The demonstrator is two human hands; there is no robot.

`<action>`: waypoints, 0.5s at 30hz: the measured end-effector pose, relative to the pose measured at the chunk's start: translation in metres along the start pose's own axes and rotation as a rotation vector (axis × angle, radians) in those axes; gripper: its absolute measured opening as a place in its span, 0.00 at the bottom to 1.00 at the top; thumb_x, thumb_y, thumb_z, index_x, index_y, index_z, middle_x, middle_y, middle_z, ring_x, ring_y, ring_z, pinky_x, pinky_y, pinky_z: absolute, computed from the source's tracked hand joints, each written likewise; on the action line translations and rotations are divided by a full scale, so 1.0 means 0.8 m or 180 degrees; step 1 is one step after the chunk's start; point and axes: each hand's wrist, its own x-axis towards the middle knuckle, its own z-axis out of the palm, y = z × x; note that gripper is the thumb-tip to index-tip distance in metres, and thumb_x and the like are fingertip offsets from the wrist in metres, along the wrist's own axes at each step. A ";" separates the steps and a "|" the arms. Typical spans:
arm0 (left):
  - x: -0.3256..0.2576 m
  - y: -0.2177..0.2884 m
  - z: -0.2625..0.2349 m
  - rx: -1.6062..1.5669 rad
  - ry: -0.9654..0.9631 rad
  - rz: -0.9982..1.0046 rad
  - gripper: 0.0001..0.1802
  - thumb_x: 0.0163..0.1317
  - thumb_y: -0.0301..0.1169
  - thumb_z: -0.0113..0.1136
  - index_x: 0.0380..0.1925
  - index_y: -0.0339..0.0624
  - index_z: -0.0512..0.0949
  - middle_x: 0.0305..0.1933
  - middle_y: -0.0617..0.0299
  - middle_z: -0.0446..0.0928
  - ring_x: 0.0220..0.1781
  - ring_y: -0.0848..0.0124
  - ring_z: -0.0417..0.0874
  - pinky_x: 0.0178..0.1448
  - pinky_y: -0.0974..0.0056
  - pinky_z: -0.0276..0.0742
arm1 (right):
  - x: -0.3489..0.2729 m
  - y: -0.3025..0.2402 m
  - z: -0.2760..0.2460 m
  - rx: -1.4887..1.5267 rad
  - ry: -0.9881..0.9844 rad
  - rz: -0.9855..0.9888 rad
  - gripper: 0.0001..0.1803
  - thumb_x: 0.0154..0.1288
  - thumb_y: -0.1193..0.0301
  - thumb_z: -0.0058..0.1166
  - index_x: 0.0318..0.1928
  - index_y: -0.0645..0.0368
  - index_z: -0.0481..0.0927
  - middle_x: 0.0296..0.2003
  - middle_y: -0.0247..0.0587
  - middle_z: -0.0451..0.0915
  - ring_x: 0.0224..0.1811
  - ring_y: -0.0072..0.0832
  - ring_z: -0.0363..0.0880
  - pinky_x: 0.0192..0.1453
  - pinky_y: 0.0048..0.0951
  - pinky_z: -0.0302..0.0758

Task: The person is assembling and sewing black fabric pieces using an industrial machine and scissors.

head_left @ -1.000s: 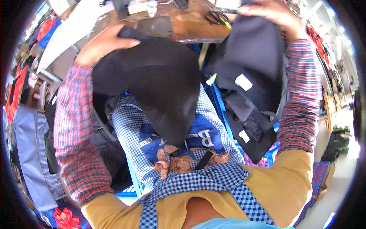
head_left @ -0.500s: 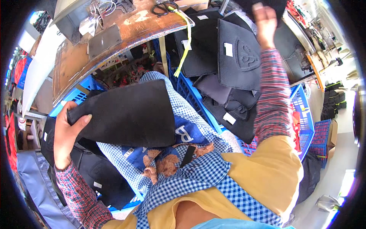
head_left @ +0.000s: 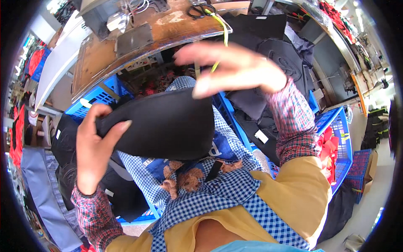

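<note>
My left hand (head_left: 94,145) is closed on the left edge of a dark, flat fabric panel (head_left: 168,128), thumb on top and fingers curled round the edge. The panel stretches over my lap, slightly bent. Above its right corner is my right hand (head_left: 239,69), smeared by motion, its fingers stretched out with nothing visible in them. A blue checked apron (head_left: 201,214) with a brown bear figure covers my front. Beyond the right hand lies a pile of black panels (head_left: 252,33), some with white labels and one with a raised emblem, partly hidden by my wrist.
A worn wooden table (head_left: 172,25) with black-handled scissors (head_left: 201,11) and a yellow-green strip is ahead. Blue crates (head_left: 228,111) hold black pieces. A blue crate (head_left: 342,155) at right contains red pieces. More black panels (head_left: 126,197) lie at left.
My right hand has left the far right, where it was at a black piece, and swung left over the panel. A plain black piece now covers part of the pile. The left hand keeps its hold.
</note>
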 end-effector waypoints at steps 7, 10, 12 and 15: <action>0.014 0.003 -0.029 -0.0102 -0.0610 0.0983 0.24 0.56 0.34 0.67 0.48 0.33 0.71 0.42 0.49 0.77 0.44 0.63 0.81 0.47 0.64 0.73 | 0.028 -0.114 -0.014 -0.0810 -0.0623 -0.0570 0.12 0.57 0.70 0.63 0.37 0.64 0.77 0.26 0.50 0.76 0.26 0.36 0.77 0.32 0.34 0.71; 0.033 -0.029 -0.031 0.0007 -0.1066 0.1023 0.24 0.58 0.36 0.65 0.50 0.32 0.72 0.42 0.51 0.78 0.43 0.64 0.80 0.47 0.64 0.73 | -0.012 -0.146 -0.096 -0.0432 0.0331 0.0414 0.22 0.55 0.74 0.64 0.50 0.65 0.76 0.35 0.39 0.82 0.35 0.25 0.80 0.42 0.26 0.77; 0.032 -0.038 -0.020 0.0094 -0.1383 0.1015 0.23 0.60 0.37 0.64 0.49 0.32 0.73 0.40 0.52 0.79 0.42 0.66 0.81 0.46 0.65 0.74 | -0.032 -0.152 -0.139 -0.0063 0.1032 0.0320 0.28 0.53 0.76 0.64 0.56 0.66 0.72 0.41 0.42 0.82 0.39 0.25 0.81 0.48 0.27 0.78; 0.031 -0.032 0.016 -0.0857 -0.1980 0.0920 0.17 0.61 0.37 0.63 0.34 0.30 0.76 0.25 0.54 0.74 0.29 0.72 0.75 0.36 0.65 0.70 | -0.054 -0.137 -0.174 -0.0522 0.0733 0.0752 0.25 0.59 0.71 0.62 0.56 0.66 0.73 0.44 0.40 0.81 0.44 0.24 0.80 0.53 0.26 0.75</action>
